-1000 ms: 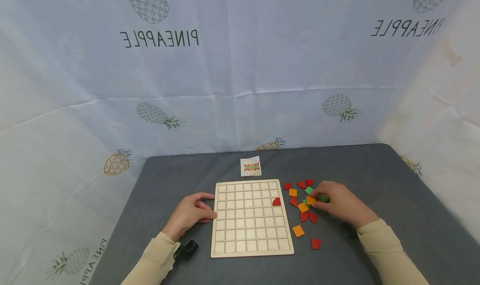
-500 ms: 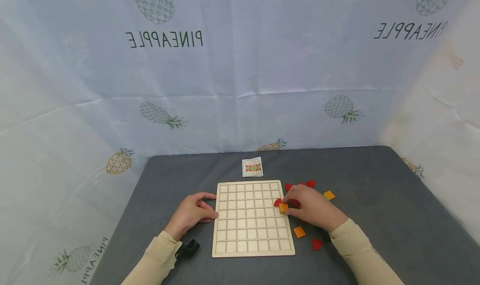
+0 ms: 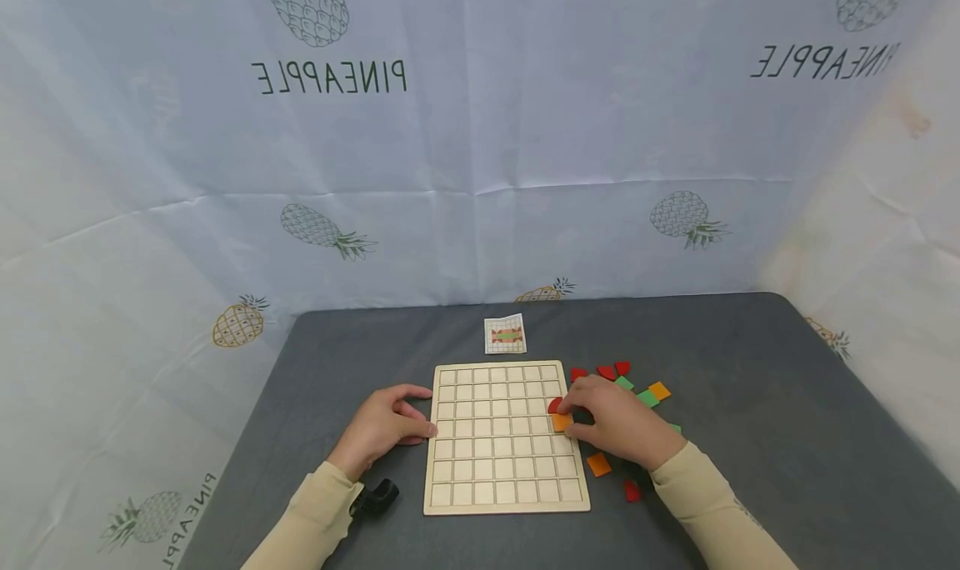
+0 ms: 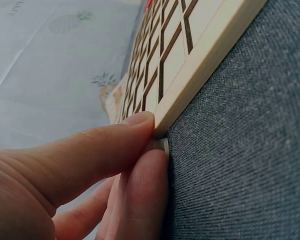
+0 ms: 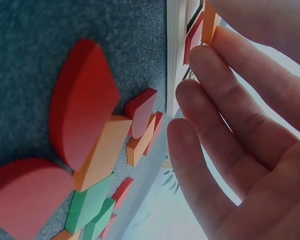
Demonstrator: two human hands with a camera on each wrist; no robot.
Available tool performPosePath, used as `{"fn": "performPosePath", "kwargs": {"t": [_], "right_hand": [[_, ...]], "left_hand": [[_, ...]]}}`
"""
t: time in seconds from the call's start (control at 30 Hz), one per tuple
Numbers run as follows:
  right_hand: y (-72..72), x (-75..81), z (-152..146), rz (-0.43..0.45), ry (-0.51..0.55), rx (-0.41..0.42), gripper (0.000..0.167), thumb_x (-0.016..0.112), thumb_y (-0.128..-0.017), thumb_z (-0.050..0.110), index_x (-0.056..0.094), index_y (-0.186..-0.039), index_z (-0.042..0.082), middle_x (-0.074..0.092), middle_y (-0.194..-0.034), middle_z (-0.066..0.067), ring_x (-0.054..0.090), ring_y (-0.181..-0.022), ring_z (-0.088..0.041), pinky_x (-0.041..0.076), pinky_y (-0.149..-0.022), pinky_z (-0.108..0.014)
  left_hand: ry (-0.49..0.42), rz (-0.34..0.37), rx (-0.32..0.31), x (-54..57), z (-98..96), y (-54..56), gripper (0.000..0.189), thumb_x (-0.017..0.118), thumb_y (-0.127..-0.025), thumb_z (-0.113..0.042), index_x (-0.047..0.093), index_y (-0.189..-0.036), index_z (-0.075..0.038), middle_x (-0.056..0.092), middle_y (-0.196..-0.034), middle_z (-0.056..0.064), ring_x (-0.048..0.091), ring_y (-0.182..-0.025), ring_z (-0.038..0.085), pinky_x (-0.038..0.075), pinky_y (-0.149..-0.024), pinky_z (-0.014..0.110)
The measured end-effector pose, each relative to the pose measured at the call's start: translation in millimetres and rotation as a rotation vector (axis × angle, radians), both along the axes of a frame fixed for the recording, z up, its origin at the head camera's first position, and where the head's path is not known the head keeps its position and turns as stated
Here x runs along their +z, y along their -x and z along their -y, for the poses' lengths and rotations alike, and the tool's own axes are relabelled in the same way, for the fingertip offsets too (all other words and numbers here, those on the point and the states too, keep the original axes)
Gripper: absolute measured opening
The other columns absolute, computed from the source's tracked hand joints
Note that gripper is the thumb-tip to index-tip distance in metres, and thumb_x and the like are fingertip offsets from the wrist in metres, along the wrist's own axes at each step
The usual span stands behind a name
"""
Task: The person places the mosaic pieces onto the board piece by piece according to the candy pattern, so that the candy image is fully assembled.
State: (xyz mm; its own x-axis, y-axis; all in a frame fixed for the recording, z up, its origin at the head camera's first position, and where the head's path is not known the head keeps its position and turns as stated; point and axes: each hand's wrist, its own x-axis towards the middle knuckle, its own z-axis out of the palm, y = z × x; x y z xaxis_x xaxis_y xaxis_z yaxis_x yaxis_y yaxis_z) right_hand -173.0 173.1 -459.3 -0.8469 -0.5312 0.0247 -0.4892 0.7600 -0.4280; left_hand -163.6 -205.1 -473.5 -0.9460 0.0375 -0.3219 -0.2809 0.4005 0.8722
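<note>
A pale wooden grid board (image 3: 495,470) lies on the dark table. My left hand (image 3: 382,428) pinches its left edge; in the left wrist view the thumb (image 4: 125,130) lies over the rim with a finger below. My right hand (image 3: 618,424) holds an orange square tile (image 3: 561,422) between thumb and finger at the board's right column. Directly above that tile, a red quarter-round piece (image 3: 555,405) occupies a cell. The right wrist view shows the other fingers (image 5: 235,95) extended beside the board, with the orange tile (image 5: 209,22) partly cut off at the top.
Loose red (image 3: 606,372), green (image 3: 648,398) and orange pieces (image 3: 598,464) are scattered right of the board, some hidden under the right hand. A small printed pattern card (image 3: 506,334) lies behind the board. Patterned cloth (image 3: 465,137) hangs behind the table.
My right hand has carried the orange tile left from the loose pieces to the board, and the tile now sits lower, just below the red piece. The left hand stays at the board's edge.
</note>
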Motion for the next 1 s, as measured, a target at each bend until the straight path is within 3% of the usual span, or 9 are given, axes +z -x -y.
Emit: {"fn": "performPosePath", "kwargs": {"t": [0.4, 0.6, 1.0], "right_hand": [[1.8, -1.0, 0.6, -0.018, -0.003, 0.023, 0.023, 0.091, -0.09, 0.024, 0.083, -0.11, 0.019, 0.069, -0.105, 0.009, 0.06, -0.094, -0.011, 0.058, -0.077, -0.024], [1.9, -1.5, -0.8, -0.053, -0.001, 0.03, 0.019, 0.091, -0.089, 0.02, 0.082, -0.106, 0.019, 0.07, -0.106, 0.007, 0.064, -0.095, -0.012, 0.06, -0.079, -0.026], [0.3, -1.1, 3.2, -0.027, 0.01, 0.011, 0.015, 0.088, -0.091, 0.015, 0.081, -0.102, 0.021, 0.069, -0.104, 0.01, 0.061, -0.09, -0.009, 0.057, -0.073, -0.023]], "left_hand": [[0.007, 0.002, 0.011, -1.0, 0.8, 0.7, 0.062, 0.096, -0.079, -0.007, 0.072, -0.136, -0.011, 0.077, -0.092, 0.01, 0.076, -0.078, 0.021, 0.069, -0.075, 0.038], [0.016, -0.002, 0.012, -2.0, 0.1, 1.7, 0.062, 0.096, -0.079, -0.006, 0.072, -0.136, -0.011, 0.077, -0.091, 0.01, 0.075, -0.075, 0.02, 0.068, -0.074, 0.037], [0.023, -0.013, -0.004, -3.3, -0.2, 2.0, 0.061, 0.096, -0.079, -0.006, 0.072, -0.135, -0.01, 0.077, -0.09, 0.009, 0.075, -0.075, 0.02, 0.068, -0.074, 0.037]]}}
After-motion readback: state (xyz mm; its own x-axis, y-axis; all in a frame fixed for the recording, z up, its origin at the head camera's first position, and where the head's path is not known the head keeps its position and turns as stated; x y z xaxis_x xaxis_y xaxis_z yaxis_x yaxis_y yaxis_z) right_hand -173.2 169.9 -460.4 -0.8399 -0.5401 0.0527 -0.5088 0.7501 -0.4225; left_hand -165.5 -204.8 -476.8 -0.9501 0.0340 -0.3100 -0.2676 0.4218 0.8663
